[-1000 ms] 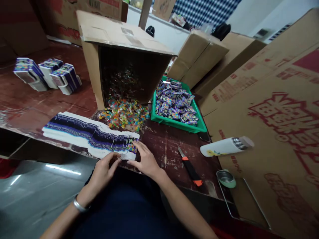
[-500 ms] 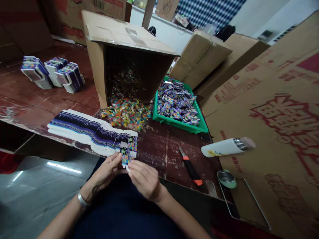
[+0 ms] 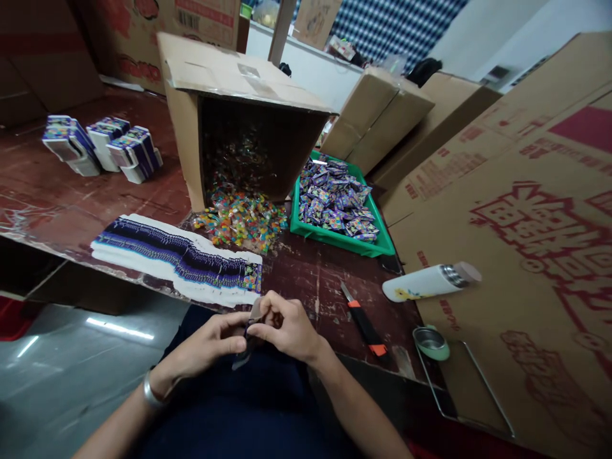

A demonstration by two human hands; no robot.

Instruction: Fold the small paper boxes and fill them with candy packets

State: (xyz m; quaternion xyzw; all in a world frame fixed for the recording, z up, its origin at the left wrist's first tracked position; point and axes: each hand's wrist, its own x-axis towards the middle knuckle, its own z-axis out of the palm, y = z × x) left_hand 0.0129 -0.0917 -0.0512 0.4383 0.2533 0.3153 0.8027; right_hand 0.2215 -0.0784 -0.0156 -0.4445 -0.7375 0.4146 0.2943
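Observation:
A small printed purple wrapper (image 3: 241, 357) is pinched between my two hands in front of my lap, just off the table's near edge. My left hand (image 3: 209, 344) grips its left side, thumb against fingers. On the other side my right hand (image 3: 285, 328) pinches the upper end with curled fingers. The wrapper stands tilted, nearly edge-on; whether anything is inside cannot be seen. Close beyond my hands lies a long fanned row of matching wrappers (image 3: 182, 261). Behind that, small clear packs of colourful candy (image 3: 239, 220) spill from a cardboard box (image 3: 184, 146) on its side.
A green tray (image 3: 329, 241) of purple packets stands right of the box. A utility knife (image 3: 366, 325), blade exposed, and a white bottle (image 3: 425, 284) lie to the right, near a green cup (image 3: 431, 344). Stacked wrapper bundles (image 3: 136, 156) sit at left. A large carton (image 3: 516, 223) borders the right.
The wrapper has turned from face-up to nearly edge-on and come nearer my body. My right hand has moved up to its top end; my left hand has shifted slightly lower.

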